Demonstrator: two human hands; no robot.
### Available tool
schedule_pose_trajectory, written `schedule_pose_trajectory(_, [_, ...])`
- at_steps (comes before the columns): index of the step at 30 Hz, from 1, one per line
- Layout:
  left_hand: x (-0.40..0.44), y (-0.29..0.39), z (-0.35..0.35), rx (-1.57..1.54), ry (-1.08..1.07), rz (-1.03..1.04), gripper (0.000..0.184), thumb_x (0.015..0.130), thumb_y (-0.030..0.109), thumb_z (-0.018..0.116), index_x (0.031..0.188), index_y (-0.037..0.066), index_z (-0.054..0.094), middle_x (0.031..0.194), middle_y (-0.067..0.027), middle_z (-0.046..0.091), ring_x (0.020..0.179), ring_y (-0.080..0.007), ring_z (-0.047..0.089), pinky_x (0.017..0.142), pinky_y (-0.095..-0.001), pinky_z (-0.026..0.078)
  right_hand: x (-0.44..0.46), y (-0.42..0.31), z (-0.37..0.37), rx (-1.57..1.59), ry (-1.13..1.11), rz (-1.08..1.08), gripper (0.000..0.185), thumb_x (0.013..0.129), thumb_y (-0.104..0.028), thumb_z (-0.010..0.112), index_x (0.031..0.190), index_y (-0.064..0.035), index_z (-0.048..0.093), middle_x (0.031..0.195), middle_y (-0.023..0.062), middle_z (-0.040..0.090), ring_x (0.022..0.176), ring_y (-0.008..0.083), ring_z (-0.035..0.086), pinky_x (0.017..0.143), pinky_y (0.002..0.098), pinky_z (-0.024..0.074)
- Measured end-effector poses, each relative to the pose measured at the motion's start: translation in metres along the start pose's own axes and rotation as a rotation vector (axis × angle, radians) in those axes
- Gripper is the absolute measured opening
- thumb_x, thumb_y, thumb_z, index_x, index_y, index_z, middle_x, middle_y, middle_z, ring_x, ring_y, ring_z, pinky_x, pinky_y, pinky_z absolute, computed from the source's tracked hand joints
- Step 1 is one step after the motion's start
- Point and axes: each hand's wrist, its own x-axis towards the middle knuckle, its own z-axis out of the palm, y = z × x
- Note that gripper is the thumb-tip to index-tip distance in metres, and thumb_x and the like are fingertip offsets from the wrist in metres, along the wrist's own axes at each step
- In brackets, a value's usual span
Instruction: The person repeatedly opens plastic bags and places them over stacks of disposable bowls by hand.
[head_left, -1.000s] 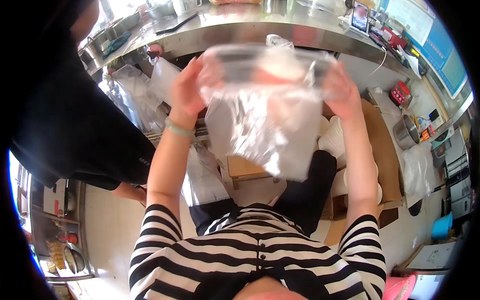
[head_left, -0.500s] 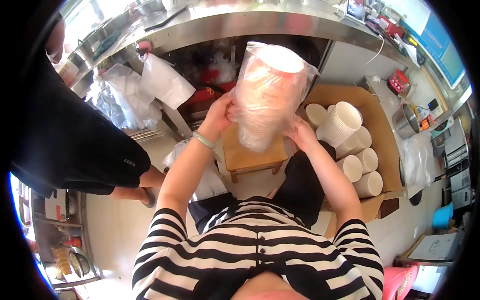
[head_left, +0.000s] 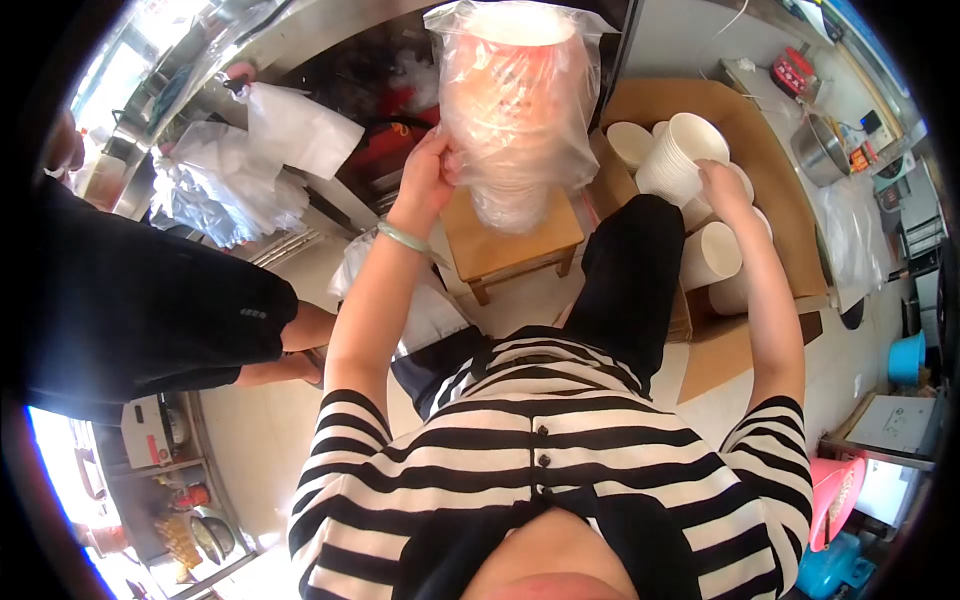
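A clear plastic bag [head_left: 590, 120] wraps a tall stack of orange-and-white paper tubs [head_left: 515, 85], the top one with its white mouth facing up. My left hand [head_left: 432, 168] grips the bag's left side, and the stack is upright above a small wooden stool [head_left: 510, 235]. On the right, my right hand [head_left: 725, 188] has its fingers closed at the rim of a leaning stack of white paper cups [head_left: 675, 160]. That stack lies among several others in an open cardboard box [head_left: 790, 235]. My fingertips there are partly hidden.
A person in black shorts [head_left: 160, 300] stands close on the left. White plastic bags [head_left: 300, 130] hang under the metal counter. On the right side are a metal pot [head_left: 820, 150], a red tub [head_left: 792, 72] and a clear plastic bundle [head_left: 850, 240]. A box flap [head_left: 730, 355] sticks out near my leg.
My right hand has let go of the bagged tubs and moved right to the white cups in the box. My left hand still holds the bag. The view has shifted.
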Motion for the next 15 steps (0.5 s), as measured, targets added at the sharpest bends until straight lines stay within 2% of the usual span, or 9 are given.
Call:
schedule_pose_trajectory(4, [0.009, -0.003, -0.01, 0.003, -0.053, 0.019, 0.007, 0.094, 0.011, 0.046, 0.093, 0.008, 0.052, 0.066, 0.0039, 0.048, 0.053, -0.0057, 0.045, 0.045, -0.0189, 0.034, -0.012, -0.001, -0.019, -0.027, 0.021, -0.049, 0.022, 0.086, -0.017, 0.054, 0.102, -0.005, 0.064, 0.101, 0.0201, 0.063, 0.093, 0.0356, 0.06, 0.08, 0.0444, 0.0467])
schedule_pose_trajectory(6, [0.007, -0.005, -0.005, -0.006, 0.026, 0.031, 0.007, 0.095, 0.013, 0.047, 0.092, 0.007, 0.052, 0.066, 0.0038, 0.049, 0.053, -0.0054, 0.045, 0.046, -0.0185, 0.034, -0.013, -0.021, -0.044, -0.095, -0.066, 0.082, 0.021, 0.085, -0.017, 0.056, 0.099, -0.0044, 0.064, 0.098, 0.0187, 0.063, 0.091, 0.0334, 0.061, 0.077, 0.044, 0.0473])
schedule_pose_trajectory(7, [0.005, -0.005, -0.004, -0.008, 0.023, 0.041, 0.007, 0.095, 0.013, 0.047, 0.092, 0.007, 0.052, 0.066, 0.0038, 0.049, 0.053, -0.0054, 0.045, 0.046, -0.0185, 0.034, -0.01, -0.028, -0.054, -0.098, -0.058, 0.076, 0.021, 0.085, -0.017, 0.056, 0.099, -0.0044, 0.064, 0.098, 0.0187, 0.063, 0.091, 0.0334, 0.061, 0.077, 0.044, 0.0473])
schedule_pose_trajectory(9, [0.003, -0.005, -0.003, -0.008, -0.023, 0.056, 0.008, 0.095, 0.014, 0.048, 0.094, 0.007, 0.052, 0.067, 0.0038, 0.05, 0.053, -0.0052, 0.045, 0.047, -0.0182, 0.034, -0.002, -0.042, -0.076, -0.175, 0.212, -0.053, 0.021, 0.085, -0.022, 0.059, 0.094, -0.0048, 0.064, 0.095, 0.015, 0.061, 0.086, 0.0313, 0.062, 0.073, 0.0419, 0.048])
schedule_pose_trajectory(11, [0.005, -0.008, -0.005, -0.014, -0.003, 0.07, 0.009, 0.095, 0.014, 0.048, 0.097, 0.007, 0.052, 0.069, 0.0036, 0.051, 0.054, -0.0052, 0.045, 0.047, -0.0183, 0.035, 0.016, -0.074, -0.119, -0.139, 0.281, 0.007, 0.024, 0.083, -0.022, 0.061, 0.099, -0.005, 0.063, 0.099, 0.0118, 0.058, 0.086, 0.0294, 0.061, 0.074, 0.0362, 0.0488])
schedule_pose_trajectory(13, [0.002, -0.008, -0.001, -0.017, 0.019, 0.079, 0.011, 0.095, 0.014, 0.048, 0.101, 0.006, 0.053, 0.07, 0.0034, 0.051, 0.054, -0.0052, 0.045, 0.048, -0.0184, 0.035, 0.035, -0.094, -0.155, -0.083, 0.502, -0.133, 0.025, 0.085, -0.022, 0.06, 0.101, -0.0028, 0.062, 0.096, 0.0083, 0.061, 0.083, 0.0225, 0.063, 0.072, 0.0297, 0.0493])
schedule_pose_trajectory(15, [-0.002, -0.005, 0.006, 0.01, 0.044, 0.083, 0.017, 0.095, 0.014, 0.047, 0.109, 0.005, 0.052, 0.073, 0.0027, 0.053, 0.056, -0.0056, 0.046, 0.05, -0.0187, 0.037, 0.048, -0.128, -0.187, 0.302, 0.574, -0.22, 0.026, 0.087, -0.02, 0.058, 0.105, -0.0007, 0.061, 0.093, 0.0061, 0.063, 0.082, 0.0167, 0.063, 0.073, 0.0254, 0.0491])
